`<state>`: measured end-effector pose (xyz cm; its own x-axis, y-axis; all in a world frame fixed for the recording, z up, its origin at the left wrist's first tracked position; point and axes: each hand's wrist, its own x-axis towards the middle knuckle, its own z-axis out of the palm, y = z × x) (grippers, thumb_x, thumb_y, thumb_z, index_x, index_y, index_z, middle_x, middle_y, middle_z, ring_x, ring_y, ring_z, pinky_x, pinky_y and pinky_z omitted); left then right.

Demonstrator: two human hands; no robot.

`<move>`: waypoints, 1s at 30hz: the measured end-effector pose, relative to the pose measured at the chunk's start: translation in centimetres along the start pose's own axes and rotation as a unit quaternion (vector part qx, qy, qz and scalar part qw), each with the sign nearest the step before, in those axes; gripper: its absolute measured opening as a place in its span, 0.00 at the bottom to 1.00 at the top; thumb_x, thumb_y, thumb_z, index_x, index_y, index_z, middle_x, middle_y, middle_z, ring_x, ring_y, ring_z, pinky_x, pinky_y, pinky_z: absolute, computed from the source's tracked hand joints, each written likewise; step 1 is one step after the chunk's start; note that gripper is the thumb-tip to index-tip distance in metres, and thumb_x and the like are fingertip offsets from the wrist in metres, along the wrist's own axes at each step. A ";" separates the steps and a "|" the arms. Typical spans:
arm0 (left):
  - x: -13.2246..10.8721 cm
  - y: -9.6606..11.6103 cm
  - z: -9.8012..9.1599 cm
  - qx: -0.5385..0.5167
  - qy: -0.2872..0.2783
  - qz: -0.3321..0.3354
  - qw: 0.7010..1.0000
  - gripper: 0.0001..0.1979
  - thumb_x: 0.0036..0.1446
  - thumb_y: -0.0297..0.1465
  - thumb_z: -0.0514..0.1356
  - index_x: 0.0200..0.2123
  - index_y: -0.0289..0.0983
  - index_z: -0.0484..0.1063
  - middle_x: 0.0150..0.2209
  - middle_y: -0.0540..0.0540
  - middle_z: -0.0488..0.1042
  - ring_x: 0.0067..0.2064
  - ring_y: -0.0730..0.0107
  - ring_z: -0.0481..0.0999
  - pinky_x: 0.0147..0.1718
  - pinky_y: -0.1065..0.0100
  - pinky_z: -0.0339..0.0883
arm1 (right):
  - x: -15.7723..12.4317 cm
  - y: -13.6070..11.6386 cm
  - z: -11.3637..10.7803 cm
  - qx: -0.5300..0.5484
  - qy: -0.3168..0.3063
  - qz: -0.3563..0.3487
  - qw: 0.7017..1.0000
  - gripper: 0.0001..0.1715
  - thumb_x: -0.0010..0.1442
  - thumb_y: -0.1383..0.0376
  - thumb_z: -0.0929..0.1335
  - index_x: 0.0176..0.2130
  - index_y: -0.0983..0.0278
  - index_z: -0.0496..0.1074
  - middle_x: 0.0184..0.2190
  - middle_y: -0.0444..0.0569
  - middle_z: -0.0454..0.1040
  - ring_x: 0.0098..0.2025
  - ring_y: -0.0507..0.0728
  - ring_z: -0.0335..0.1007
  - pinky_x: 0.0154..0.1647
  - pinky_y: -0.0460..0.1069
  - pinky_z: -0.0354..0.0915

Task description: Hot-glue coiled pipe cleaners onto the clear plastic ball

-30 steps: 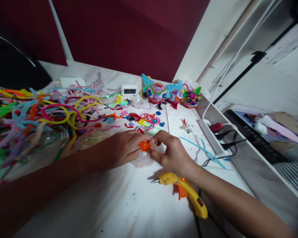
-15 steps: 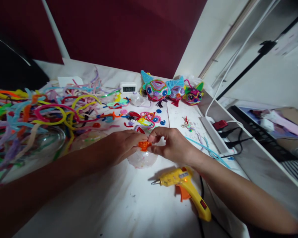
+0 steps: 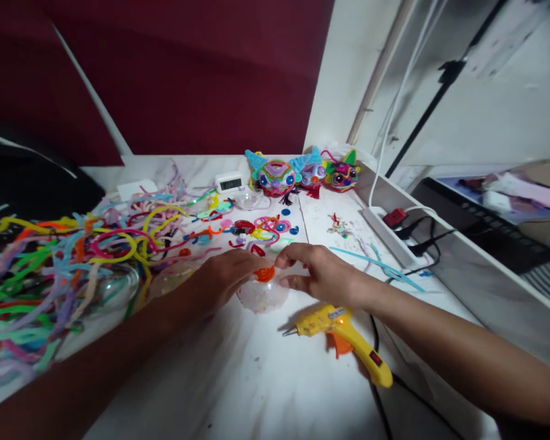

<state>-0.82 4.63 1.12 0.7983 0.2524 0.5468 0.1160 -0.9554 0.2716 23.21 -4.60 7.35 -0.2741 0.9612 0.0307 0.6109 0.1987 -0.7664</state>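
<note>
An orange pipe-cleaner coil [image 3: 266, 274] is at the fingertips of my left hand [image 3: 231, 275], which is closed on its left edge. The coil is now a flat round spiral. Just to its right, my right hand [image 3: 314, 272] has its thumb and index finger apart, with a small gap between them and the coil. Beneath the coil sits a clear plastic dome [image 3: 263, 297] on the white table. A yellow hot glue gun [image 3: 341, 330] lies below my right hand, nozzle pointing left, its small light lit.
Loose pipe cleaners [image 3: 73, 263] pile up on the left. Several finished coils and shapes [image 3: 266, 226] lie beyond my hands. At the back stand a white digital timer [image 3: 230, 183] and decorated animal heads [image 3: 277, 177]. A power strip [image 3: 394, 238] runs along the right ledge.
My right fingers have come off the orange coil and opened slightly. The coil has tilted to show its round face. The camera view has shifted a little.
</note>
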 end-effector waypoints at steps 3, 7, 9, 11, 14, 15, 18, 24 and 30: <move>0.5 0.4 -0.7 0.014 -0.029 0.006 0.999 0.15 0.75 0.30 0.50 0.57 0.39 0.73 0.49 0.42 0.81 0.49 0.64 0.81 0.46 0.66 0.76 | -4.0 -0.4 -0.5 -0.041 0.034 -0.026 0.998 0.07 0.63 0.69 0.70 0.43 0.63 0.76 0.41 0.51 0.80 0.42 0.57 0.75 0.44 0.51 0.67; 1.0 0.6 -1.3 0.017 -0.048 0.004 0.999 0.16 0.74 0.28 0.51 0.58 0.39 0.74 0.50 0.40 0.81 0.49 0.62 0.80 0.47 0.65 0.75 | -9.5 0.1 -0.4 -0.070 0.061 0.013 0.996 0.13 0.71 0.67 0.61 0.39 0.62 0.74 0.31 0.48 0.78 0.33 0.56 0.74 0.36 0.50 0.66; 1.3 0.7 -1.5 0.016 -0.061 0.007 0.998 0.17 0.74 0.28 0.51 0.59 0.39 0.74 0.51 0.41 0.80 0.50 0.62 0.80 0.48 0.64 0.74 | -11.8 0.7 0.0 -0.077 0.073 0.045 0.993 0.17 0.74 0.63 0.59 0.36 0.62 0.71 0.28 0.47 0.76 0.29 0.55 0.72 0.32 0.49 0.64; 1.7 0.8 -1.8 0.008 -0.085 0.013 0.996 0.18 0.74 0.27 0.50 0.59 0.40 0.74 0.51 0.40 0.80 0.50 0.61 0.79 0.48 0.64 0.73 | -13.6 1.3 0.6 -0.104 0.089 0.065 0.988 0.19 0.75 0.61 0.58 0.34 0.61 0.69 0.28 0.47 0.74 0.28 0.55 0.70 0.30 0.49 0.64; 2.2 0.9 -2.0 -0.011 -0.128 0.002 0.992 0.19 0.73 0.26 0.49 0.57 0.39 0.75 0.51 0.40 0.79 0.50 0.60 0.77 0.48 0.62 0.73 | -15.7 2.0 1.7 -0.145 0.105 0.078 0.981 0.18 0.75 0.62 0.58 0.36 0.61 0.69 0.31 0.50 0.75 0.30 0.56 0.73 0.31 0.50 0.68; 2.2 0.8 -2.0 -0.016 -0.138 -0.006 0.990 0.19 0.72 0.26 0.49 0.56 0.40 0.76 0.51 0.41 0.79 0.50 0.60 0.77 0.50 0.61 0.73 | -16.2 2.2 2.0 -0.158 0.115 0.072 0.978 0.16 0.74 0.62 0.58 0.37 0.61 0.70 0.34 0.51 0.75 0.32 0.57 0.74 0.33 0.51 0.70; 2.0 0.4 -1.9 -0.024 -0.152 -0.024 0.988 0.19 0.73 0.26 0.49 0.55 0.42 0.77 0.54 0.41 0.76 0.56 0.59 0.75 0.55 0.58 0.71 | -17.2 2.5 3.0 -0.184 0.132 0.067 0.972 0.11 0.72 0.60 0.61 0.43 0.60 0.71 0.40 0.55 0.76 0.37 0.61 0.78 0.37 0.56 0.75; 1.9 -0.6 -2.0 -0.044 -0.176 -0.046 0.982 0.18 0.74 0.30 0.49 0.58 0.38 0.75 0.65 0.34 0.71 0.66 0.55 0.71 0.62 0.56 0.68 | -17.7 2.8 4.2 -0.191 0.117 0.089 0.970 0.19 0.65 0.64 0.68 0.55 0.62 0.68 0.48 0.61 0.79 0.43 0.66 0.81 0.41 0.59 0.78; 2.7 -0.2 -2.5 -0.058 -0.208 -0.074 0.974 0.18 0.72 0.33 0.50 0.57 0.39 0.76 0.61 0.39 0.76 0.60 0.59 0.77 0.58 0.63 0.72 | -14.9 -0.1 1.9 -0.211 0.089 0.058 0.972 0.15 0.70 0.57 0.67 0.50 0.65 0.74 0.46 0.61 0.79 0.47 0.69 0.77 0.50 0.64 0.73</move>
<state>-0.19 5.92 4.55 0.9511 0.2789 0.1327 0.1999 -0.8835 0.4237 25.83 -19.31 5.70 -0.0742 0.9923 0.0995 0.8908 0.1108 -0.4408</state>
